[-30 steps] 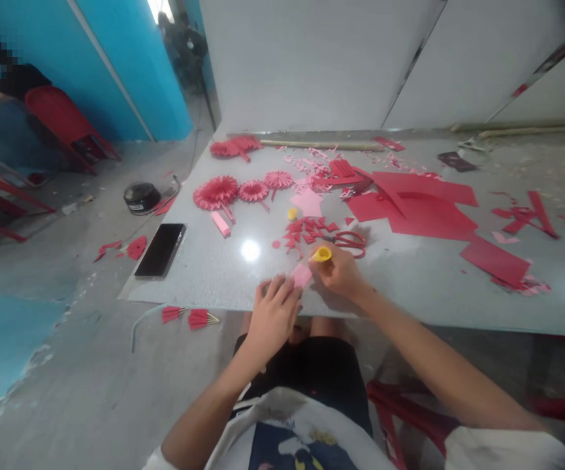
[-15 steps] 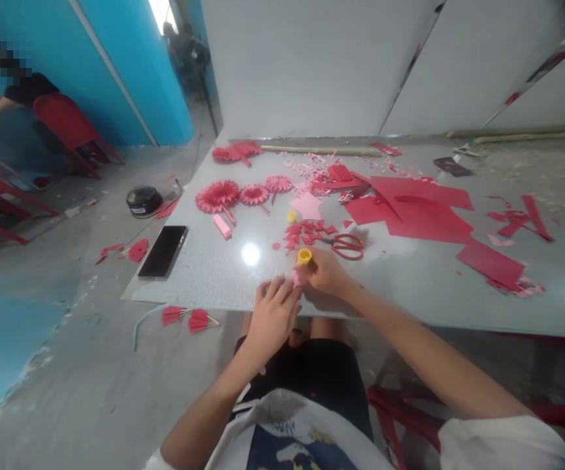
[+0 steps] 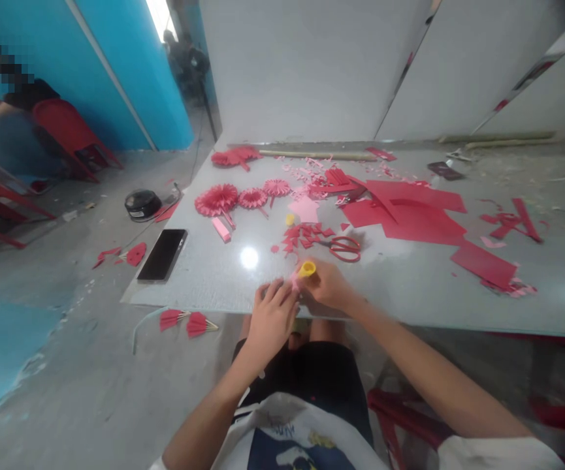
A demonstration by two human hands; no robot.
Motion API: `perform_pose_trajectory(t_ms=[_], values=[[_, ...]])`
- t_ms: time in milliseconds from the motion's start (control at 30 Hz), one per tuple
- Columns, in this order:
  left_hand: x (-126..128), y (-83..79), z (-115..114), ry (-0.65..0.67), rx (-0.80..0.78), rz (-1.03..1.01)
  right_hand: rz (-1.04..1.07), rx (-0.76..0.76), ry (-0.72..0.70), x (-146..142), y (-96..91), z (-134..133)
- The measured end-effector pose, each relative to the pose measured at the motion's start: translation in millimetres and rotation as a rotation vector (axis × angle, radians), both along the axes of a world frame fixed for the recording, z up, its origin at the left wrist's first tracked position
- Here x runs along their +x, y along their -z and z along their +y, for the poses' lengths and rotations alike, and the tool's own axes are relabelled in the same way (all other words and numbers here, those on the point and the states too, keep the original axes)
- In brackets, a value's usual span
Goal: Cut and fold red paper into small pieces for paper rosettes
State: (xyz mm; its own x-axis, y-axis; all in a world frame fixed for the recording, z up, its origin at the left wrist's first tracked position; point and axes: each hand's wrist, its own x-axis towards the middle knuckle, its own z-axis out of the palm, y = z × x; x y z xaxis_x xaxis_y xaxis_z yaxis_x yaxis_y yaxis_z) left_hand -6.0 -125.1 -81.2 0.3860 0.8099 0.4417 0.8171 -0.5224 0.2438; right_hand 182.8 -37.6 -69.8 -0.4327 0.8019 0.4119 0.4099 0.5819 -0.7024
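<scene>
My right hand (image 3: 330,284) is closed around a yellow glue stick (image 3: 306,269), tilted, with its round end facing up. Under its lower end lies a small pink paper piece (image 3: 294,282), mostly covered by my hands. My left hand (image 3: 276,308) lies with its fingers stretched out at the table's near edge, fingertips against that pink piece. Just beyond my hands are small red paper cuttings (image 3: 306,236), red-handled scissors (image 3: 345,248) and a small yellow cap (image 3: 290,220). A pink paper star (image 3: 304,209) lies farther back.
Pleated paper rosettes (image 3: 217,199) and a pink block (image 3: 221,229) stand left of centre. A phone (image 3: 162,255) lies at the left edge. Red paper sheets (image 3: 419,219) spread to the right. Beyond the table, a person sits near a red chair (image 3: 69,134).
My right hand has shifted slightly down and to the right, and the glue stick has tilted more to the right. My left hand has hardly moved.
</scene>
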Motion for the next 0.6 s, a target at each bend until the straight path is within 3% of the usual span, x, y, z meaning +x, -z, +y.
perform_pose_trajectory(t_ms=[167, 300, 467, 533, 600], values=[[0, -0.5, 0, -0.002, -0.006, 0.009, -0.026, 0.054, 0.070, 4, 2.1, 2], [0, -0.4, 0, -0.002, -0.013, 0.001, 0.246, -0.006, 0.313, 17, -14.6, 4], [-1, 1.1, 0, 0.007, -0.021, -0.024, 0.859, -0.396, 0.321, 35, -29.9, 9], [-1, 1.4, 0, 0.004, -0.022, -0.036, 0.950, -0.569, 0.352, 39, -27.2, 11], [-1, 1.4, 0, -0.004, -0.020, -0.048, 0.900, -0.681, 0.433, 40, -22.1, 11]])
